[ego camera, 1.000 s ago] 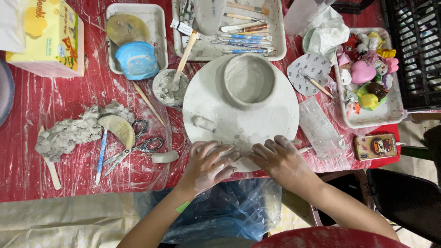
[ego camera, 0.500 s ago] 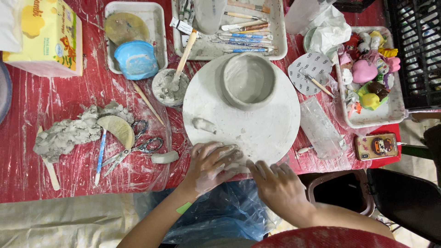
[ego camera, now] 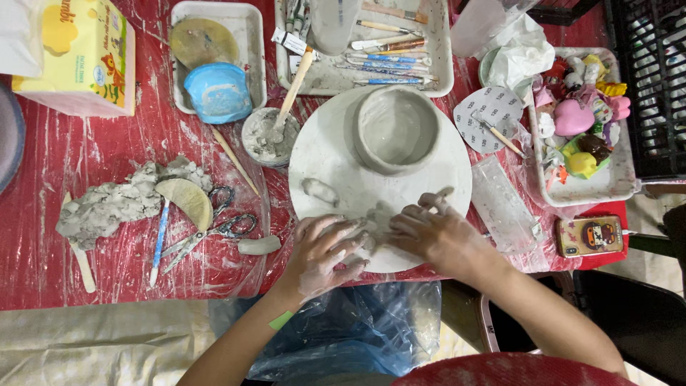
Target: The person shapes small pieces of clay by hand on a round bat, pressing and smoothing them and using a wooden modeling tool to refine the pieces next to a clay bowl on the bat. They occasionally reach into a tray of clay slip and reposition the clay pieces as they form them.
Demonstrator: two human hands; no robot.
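**Head view: both hands pressed clay at the near edge of the round board**

Head camera looked straight down on a table under red plastic sheeting (ego camera: 86, 154), crowded with white trays, a yellow box (ego camera: 78, 53), scissors (ego camera: 214, 229) and a grey clay heap (ego camera: 114, 204). Bare floor showed at the right.

Half a second earlier the right hand had hung off the board's near edge; now it had come back up onto it, beside the left, as it had been a second before.

The left hand (ego camera: 325, 250) lay flat, fingers spread, on the round white board (ego camera: 321, 154). The right hand (ego camera: 439, 236) curled loosely over a small clay lump (ego camera: 377, 218) between the two hands, touching both. That lump was grey, wet and rough. Behind it stood a thick-walled clay pot (ego camera: 396, 129), upright and open.
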